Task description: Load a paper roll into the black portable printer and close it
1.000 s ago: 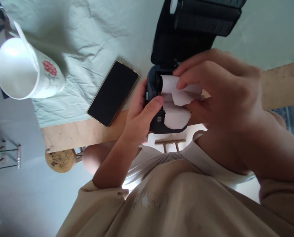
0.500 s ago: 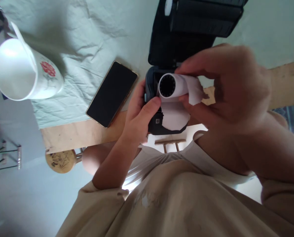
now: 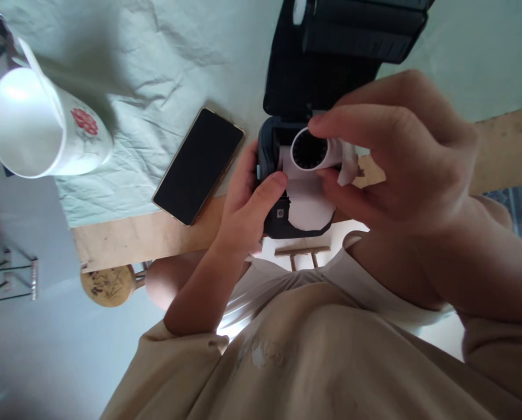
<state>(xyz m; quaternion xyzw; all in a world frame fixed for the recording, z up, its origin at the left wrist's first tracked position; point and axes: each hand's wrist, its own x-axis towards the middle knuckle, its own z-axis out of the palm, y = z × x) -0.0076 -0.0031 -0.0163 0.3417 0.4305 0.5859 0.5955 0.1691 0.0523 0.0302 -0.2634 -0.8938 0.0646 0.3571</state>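
Note:
My left hand (image 3: 247,204) grips a small dark printer (image 3: 272,219) at the table's near edge, thumb across its front. Its lid stands open toward the back. My right hand (image 3: 396,157) pinches a white paper roll (image 3: 317,153) with a dark core, held end-on just above the printer's open bay. A loose white strip of paper (image 3: 307,207) hangs from the roll over the printer's front.
A black phone (image 3: 198,165) lies face up on the pale cloth (image 3: 164,64) left of the printer. A white mug with a red flower (image 3: 46,131) stands at far left. A dark case (image 3: 357,29) sits behind the printer. The wooden table edge (image 3: 129,236) runs below.
My right hand turned the paper roll so its dark core faces me, then shifted it slightly right and down toward the printer's bay. The left hand stayed put.

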